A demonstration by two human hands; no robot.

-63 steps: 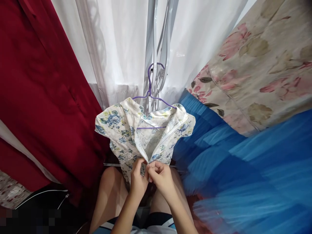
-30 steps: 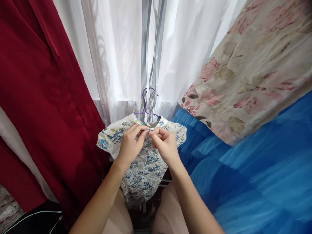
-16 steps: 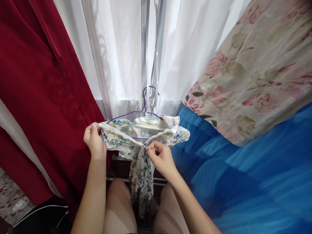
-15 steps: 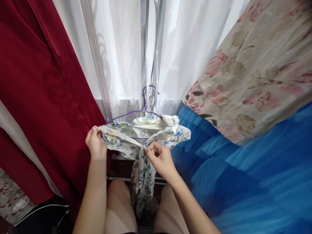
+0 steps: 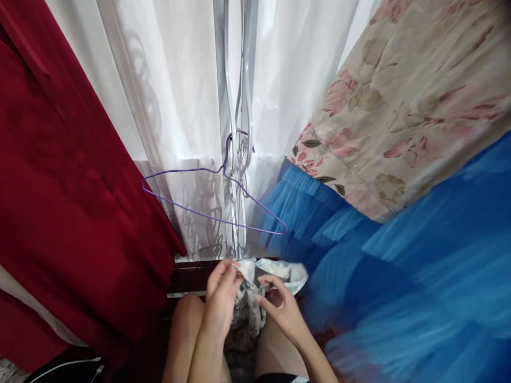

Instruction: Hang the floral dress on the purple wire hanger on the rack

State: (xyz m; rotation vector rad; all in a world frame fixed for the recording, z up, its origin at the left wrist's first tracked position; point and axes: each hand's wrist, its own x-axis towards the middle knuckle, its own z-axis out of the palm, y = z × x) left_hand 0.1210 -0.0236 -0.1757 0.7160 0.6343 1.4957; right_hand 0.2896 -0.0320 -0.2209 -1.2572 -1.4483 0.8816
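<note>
A thin white garment with a blue and green floral print (image 5: pixel 297 274) is bunched low in front of me, off the hanger, and hangs down between my knees. My left hand (image 5: pixel 223 290) grips its upper edge, fingers closed on the cloth. On the other side, my right hand (image 5: pixel 279 306) has its thumb and fingers curled about the bunched fabric, slightly blurred. Above both hands the bare purple wire hanger (image 5: pixel 215 218) hangs tilted, its right end lower, by its hook on a chain of white hangers (image 5: pixel 247 117).
A white curtain (image 5: pixel 175 80) hangs behind the hangers. Dark red cloth (image 5: pixel 72 202) hangs on the left, while a beige floral fabric (image 5: pixel 383 117) and blue ruffled tulle (image 5: pixel 419 282) crowd the right. A black item with a white-edged zip (image 5: pixel 67 367) lies at bottom left.
The floral garment has come off the purple hanger and dropped toward my lap in my hands. My hands have moved down and closer together. The hanger now swings bare and tilted.
</note>
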